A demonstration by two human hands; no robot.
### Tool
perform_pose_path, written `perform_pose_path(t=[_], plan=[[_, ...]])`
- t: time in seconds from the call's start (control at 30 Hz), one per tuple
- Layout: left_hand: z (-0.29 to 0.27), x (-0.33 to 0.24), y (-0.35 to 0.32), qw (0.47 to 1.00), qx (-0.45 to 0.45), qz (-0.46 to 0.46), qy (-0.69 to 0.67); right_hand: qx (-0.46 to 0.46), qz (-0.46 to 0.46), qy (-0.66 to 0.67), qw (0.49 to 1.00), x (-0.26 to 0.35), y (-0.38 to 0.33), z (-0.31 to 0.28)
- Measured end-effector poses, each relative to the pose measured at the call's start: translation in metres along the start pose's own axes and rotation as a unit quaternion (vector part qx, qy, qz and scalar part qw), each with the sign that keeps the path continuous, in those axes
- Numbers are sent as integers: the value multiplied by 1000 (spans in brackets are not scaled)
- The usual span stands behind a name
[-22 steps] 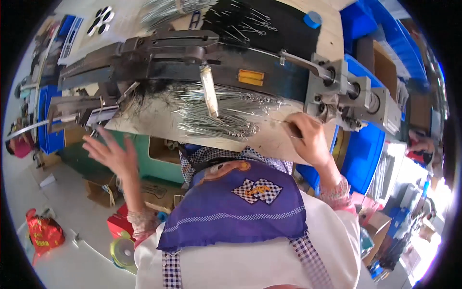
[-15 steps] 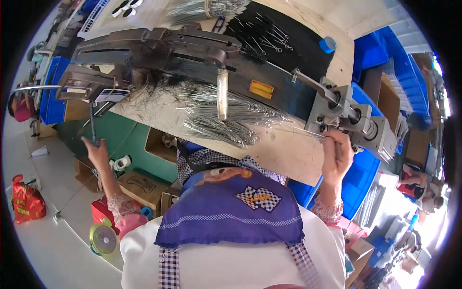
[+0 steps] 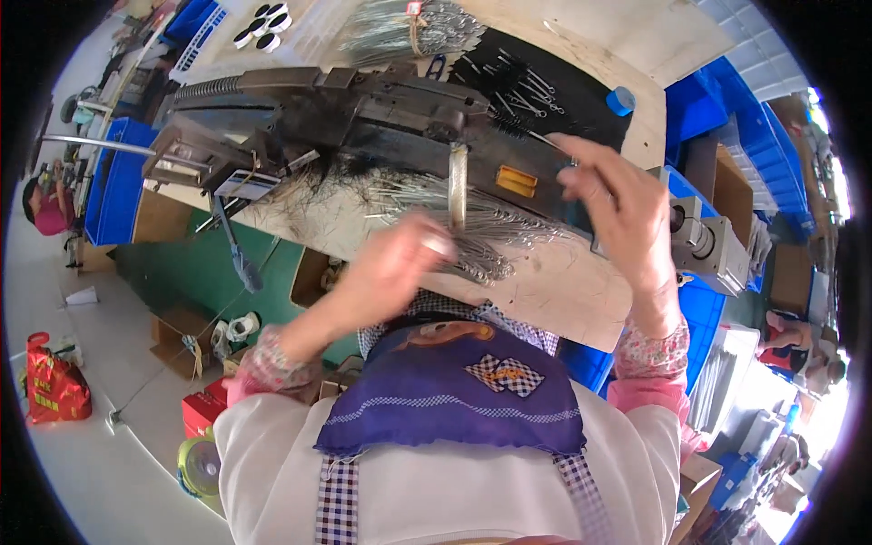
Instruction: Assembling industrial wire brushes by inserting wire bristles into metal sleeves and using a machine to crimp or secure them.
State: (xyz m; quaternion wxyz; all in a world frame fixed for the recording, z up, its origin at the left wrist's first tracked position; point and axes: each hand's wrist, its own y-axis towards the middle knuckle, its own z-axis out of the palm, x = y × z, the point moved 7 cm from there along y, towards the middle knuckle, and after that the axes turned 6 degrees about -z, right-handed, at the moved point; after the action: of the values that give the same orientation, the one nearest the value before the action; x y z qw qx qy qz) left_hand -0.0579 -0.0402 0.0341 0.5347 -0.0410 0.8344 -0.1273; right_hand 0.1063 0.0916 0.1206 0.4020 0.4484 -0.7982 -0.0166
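A long dark metal machine (image 3: 363, 109) lies across a wooden workbench (image 3: 563, 291). In front of it is a loose pile of thin metal wire pieces (image 3: 490, 241), and an upright metal bar (image 3: 457, 186) stands over the pile. My left hand (image 3: 400, 263) reaches onto the near edge of the pile with its fingers curled down. It is blurred, so I cannot see its grip. My right hand (image 3: 618, 209) is raised over the machine's right part. Its fingertips pinch a thin wire piece (image 3: 545, 139).
Behind the machine are a black mat with small metal parts (image 3: 536, 77), a blue cap (image 3: 620, 100) and a tied wire bundle (image 3: 409, 23). A grey motor (image 3: 708, 241) and blue crates (image 3: 727, 100) stand on the right. A red bag (image 3: 54, 391) and cardboard boxes (image 3: 177, 331) are on the floor.
My left hand came up from below the bench's left side to the wire pile. My right hand left the machine's right end and rose toward the middle.
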Motion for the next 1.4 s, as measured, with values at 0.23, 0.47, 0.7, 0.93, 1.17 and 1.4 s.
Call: perform_pose_path(t=[0.23, 0.47, 0.7, 0.93, 1.17, 1.4], plan=[[45, 19, 47, 934, -84, -58, -343, -2, -156, -223, 962, -36, 14, 22], [-17, -38, 27, 724, 67, 34, -685, 13, -186, -260, 948, -27, 18, 33], [-54, 30, -3, 868, -81, 115, -476, 23, -132, -251, 959, -38, 32, 32], [32, -33, 130, 998, 41, 48, 9, 20, -111, -294, 949, -75, 78, 22], [-3, -61, 129, 873, -183, 196, 407, 53, -235, -178, 954, -46, 26, 26], [-30, -61, 67, 730, -386, 405, 392, -63, -256, -49, 963, -25, 51, 40]])
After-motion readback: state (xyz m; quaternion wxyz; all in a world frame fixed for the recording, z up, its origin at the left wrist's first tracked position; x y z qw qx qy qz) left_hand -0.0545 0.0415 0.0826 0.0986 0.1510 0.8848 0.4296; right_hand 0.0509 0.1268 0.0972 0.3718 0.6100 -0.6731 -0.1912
